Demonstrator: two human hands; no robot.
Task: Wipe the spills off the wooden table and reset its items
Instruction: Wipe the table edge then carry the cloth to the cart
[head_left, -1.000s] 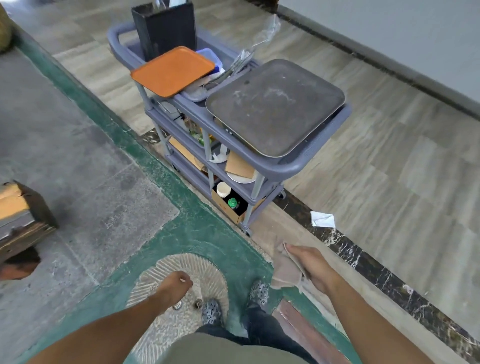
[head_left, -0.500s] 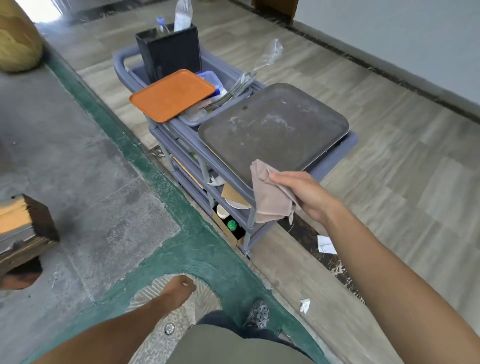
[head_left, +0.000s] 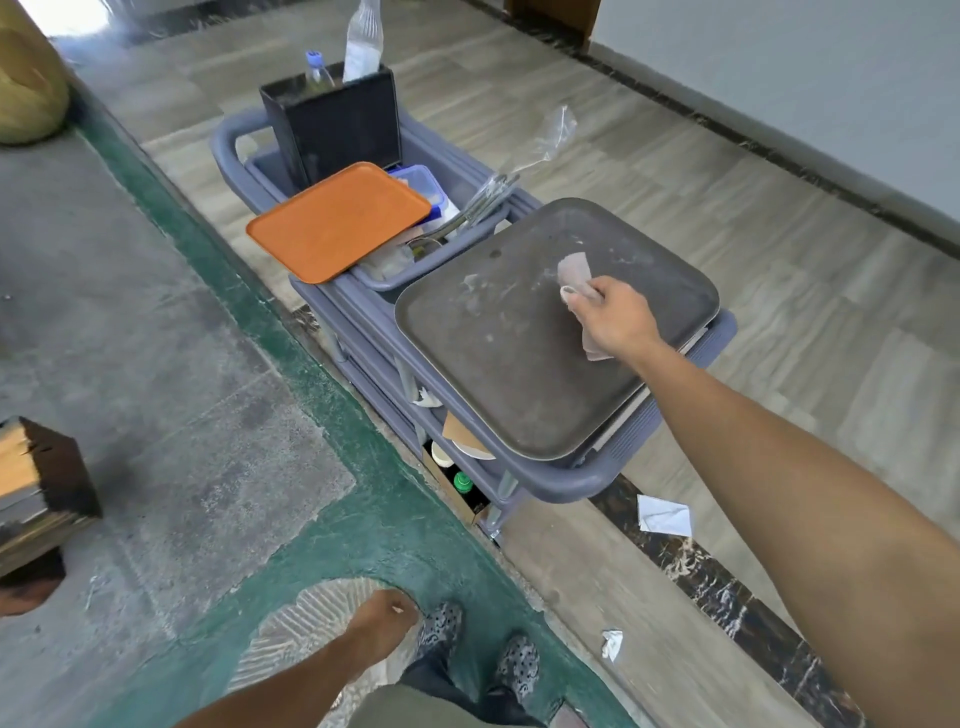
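Note:
My right hand (head_left: 615, 319) reaches out over a dark grey tray (head_left: 509, 364) that lies on top of a blue-grey service cart (head_left: 587, 480). It grips a small pinkish-beige cloth (head_left: 574, 273), which hangs just above or on the tray's dusty surface. My left hand (head_left: 382, 621) hangs low by my leg with its fingers curled and nothing visible in it. A corner of a wooden table (head_left: 36, 488) shows at the left edge.
On the cart sit an orange tray (head_left: 332, 221), a black bin (head_left: 337, 122) with plastic bottles, a blue-lidded box and cutlery. Lower shelves hold plates and bottles. Crumpled paper scraps (head_left: 665, 514) lie on the floor to the right. A wall runs along the far right.
My right hand rose from beside my leg with the cloth and moved forward over the grey tray. The view stepped closer to the cart. My left hand stayed low.

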